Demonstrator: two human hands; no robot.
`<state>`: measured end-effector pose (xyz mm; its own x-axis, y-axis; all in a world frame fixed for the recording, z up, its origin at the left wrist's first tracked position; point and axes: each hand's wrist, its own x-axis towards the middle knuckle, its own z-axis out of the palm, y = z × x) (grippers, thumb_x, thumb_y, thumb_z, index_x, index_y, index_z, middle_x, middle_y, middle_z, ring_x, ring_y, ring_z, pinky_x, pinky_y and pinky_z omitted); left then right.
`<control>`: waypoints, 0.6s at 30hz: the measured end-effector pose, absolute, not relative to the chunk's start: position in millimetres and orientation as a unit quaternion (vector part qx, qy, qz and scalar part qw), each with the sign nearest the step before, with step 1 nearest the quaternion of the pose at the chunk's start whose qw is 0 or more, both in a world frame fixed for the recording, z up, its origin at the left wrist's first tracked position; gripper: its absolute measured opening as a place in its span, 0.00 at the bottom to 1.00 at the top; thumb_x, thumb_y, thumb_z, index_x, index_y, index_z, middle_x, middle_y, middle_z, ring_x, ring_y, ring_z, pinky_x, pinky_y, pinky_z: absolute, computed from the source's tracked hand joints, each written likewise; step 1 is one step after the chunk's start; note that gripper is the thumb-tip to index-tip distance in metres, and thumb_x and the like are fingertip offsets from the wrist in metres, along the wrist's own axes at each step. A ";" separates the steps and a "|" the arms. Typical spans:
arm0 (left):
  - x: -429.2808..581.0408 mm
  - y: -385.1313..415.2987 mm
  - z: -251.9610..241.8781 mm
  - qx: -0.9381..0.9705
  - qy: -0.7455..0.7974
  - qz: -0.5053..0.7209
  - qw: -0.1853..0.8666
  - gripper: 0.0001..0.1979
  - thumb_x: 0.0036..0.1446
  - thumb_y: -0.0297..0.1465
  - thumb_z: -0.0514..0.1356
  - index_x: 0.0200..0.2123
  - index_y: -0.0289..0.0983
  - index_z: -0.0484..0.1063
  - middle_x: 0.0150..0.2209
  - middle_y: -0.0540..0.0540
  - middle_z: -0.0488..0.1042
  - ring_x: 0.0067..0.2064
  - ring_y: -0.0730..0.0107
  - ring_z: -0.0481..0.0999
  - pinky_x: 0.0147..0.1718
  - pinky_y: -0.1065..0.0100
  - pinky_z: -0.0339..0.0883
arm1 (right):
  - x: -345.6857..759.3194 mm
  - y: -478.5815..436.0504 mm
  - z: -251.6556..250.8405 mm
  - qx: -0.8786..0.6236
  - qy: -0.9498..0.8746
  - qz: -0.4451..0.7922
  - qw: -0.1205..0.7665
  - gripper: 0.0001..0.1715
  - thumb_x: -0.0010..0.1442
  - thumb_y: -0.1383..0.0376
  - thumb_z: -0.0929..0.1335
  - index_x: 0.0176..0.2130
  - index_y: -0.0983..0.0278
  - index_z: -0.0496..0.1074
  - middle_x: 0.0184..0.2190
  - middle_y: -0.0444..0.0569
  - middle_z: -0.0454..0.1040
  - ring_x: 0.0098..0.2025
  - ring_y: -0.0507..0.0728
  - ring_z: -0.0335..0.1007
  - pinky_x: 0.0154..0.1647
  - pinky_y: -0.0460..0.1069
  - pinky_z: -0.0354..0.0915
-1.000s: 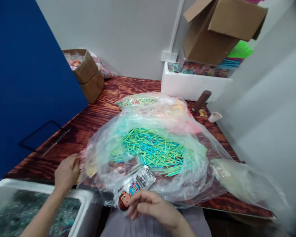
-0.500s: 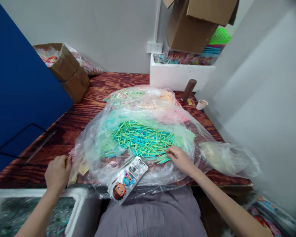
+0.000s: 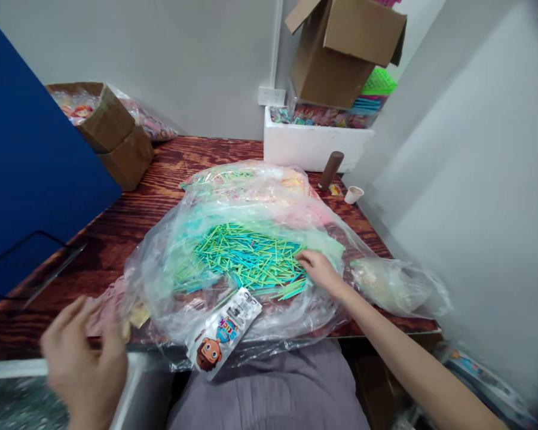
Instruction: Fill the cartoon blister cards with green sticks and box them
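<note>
A big clear plastic bag [image 3: 170, 269] lies open on the wooden table [image 3: 192, 161], with a heap of green and blue sticks [image 3: 246, 257] inside. My right hand [image 3: 318, 270] rests on the right edge of that heap, fingers curled onto the sticks. My left hand [image 3: 85, 364] is raised near the table's front left edge, blurred, fingers spread, holding nothing I can see. A small printed packet [image 3: 224, 331] with a cartoon face lies at the front of the bag.
A white foam box [image 3: 314, 143] with coloured items and a cardboard box [image 3: 341, 54] above it stand at the back. Two cardboard boxes [image 3: 112, 131] sit back left. A brown cylinder [image 3: 330, 170], a paper cup [image 3: 353, 194] and another filled bag [image 3: 385, 283] lie right. A white bin [image 3: 9, 394] stands front left.
My right hand left the printed packet and reached into the stick heap. My left hand let go of the bag's left edge and lifted toward me.
</note>
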<state>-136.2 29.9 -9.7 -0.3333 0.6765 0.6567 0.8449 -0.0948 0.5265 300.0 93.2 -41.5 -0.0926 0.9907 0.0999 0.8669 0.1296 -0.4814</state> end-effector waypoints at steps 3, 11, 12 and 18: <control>-82.5 21.0 -6.2 -0.664 -0.588 -0.461 0.039 0.12 0.60 0.32 0.57 0.47 0.38 0.71 0.54 0.40 0.70 0.57 0.53 0.69 0.57 0.50 0.62 | 308.9 126.8 -35.6 -0.669 -0.704 0.120 0.206 0.13 0.61 0.73 0.63 0.44 0.67 0.73 0.42 0.55 0.78 0.44 0.58 0.74 0.47 0.51 0.65; -30.5 10.6 -47.1 -0.789 -0.462 -0.390 -0.113 0.09 0.63 0.26 0.54 0.44 0.40 0.71 0.47 0.41 0.74 0.51 0.59 0.74 0.49 0.59 0.69 | 287.3 107.9 -35.2 -0.598 -0.780 0.090 0.162 0.10 0.63 0.72 0.64 0.36 0.63 0.75 0.36 0.51 0.76 0.42 0.58 0.69 0.45 0.50 0.62; -28.7 9.8 -49.0 -0.791 -0.459 -0.385 -0.127 0.09 0.63 0.26 0.54 0.44 0.40 0.71 0.47 0.41 0.74 0.50 0.60 0.74 0.48 0.60 0.69 | 279.6 102.8 -37.4 -0.585 -0.792 0.078 0.159 0.11 0.64 0.71 0.63 0.35 0.63 0.75 0.34 0.51 0.75 0.41 0.58 0.68 0.44 0.50 0.61; -27.9 11.8 -45.1 -0.802 -0.443 -0.348 -0.200 0.08 0.64 0.27 0.52 0.44 0.40 0.70 0.42 0.42 0.76 0.45 0.63 0.76 0.43 0.63 0.71 | 242.6 105.6 -39.8 -0.580 -0.786 -0.012 0.216 0.12 0.68 0.67 0.61 0.35 0.64 0.73 0.33 0.50 0.72 0.39 0.58 0.65 0.41 0.50 0.60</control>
<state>-27.9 11.8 -45.1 0.3661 0.8489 0.3812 0.5708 -0.5284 0.6285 242.6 105.6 -39.8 -0.2350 0.9059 0.3522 0.9159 0.3278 -0.2319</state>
